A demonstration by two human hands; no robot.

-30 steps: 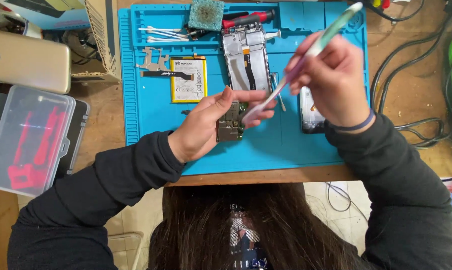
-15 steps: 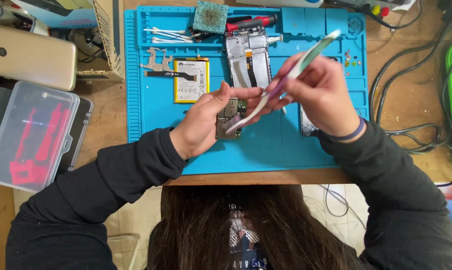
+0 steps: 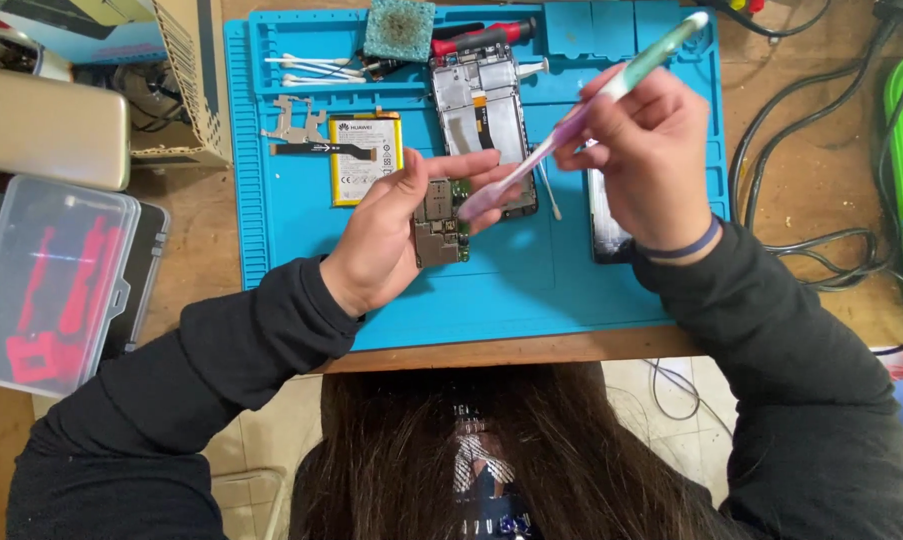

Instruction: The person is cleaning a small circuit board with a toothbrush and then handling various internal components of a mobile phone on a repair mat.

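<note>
**Brush tip on a phone board, over the blue mat**

The fingers of the left hand [image 3: 386,240] are clamped on a small green-and-silver phone circuit board [image 3: 439,222], thumb along its top edge and the other fingers curled behind it, holding it just above the middle of the blue silicone work mat [image 3: 531,290]. The fingers of the right hand [image 3: 651,150] are pinched together around the shaft of a long pale toothbrush with a green and lilac handle [image 3: 611,95]; its bristle end slants down to the left and meets the upper right corner of the board, while the handle's tail points up toward the mat's far right corner. A dark blue band sits on the right wrist, and both arms are in black sleeves.

Just behind the board lies an opened phone frame with a silver inner plate [image 3: 479,110], upright on the mat near its far edge. Left of it rests a flat yellow-edged battery [image 3: 367,158], with a thin silver metal bracket [image 3: 296,122] beside it. White cotton swabs [image 3: 311,70] and a square green sponge pad [image 3: 399,28] lie along the mat's far edge, next to a red-handled screwdriver [image 3: 481,36]. Under the right hand, a dark phone screen [image 3: 604,220] peeks out. On the wooden tabletop [image 3: 811,170], off the mat's left edge, stands a clear plastic box holding red tools [image 3: 46,285]; black cables [image 3: 831,250] trail off to the right.
</note>
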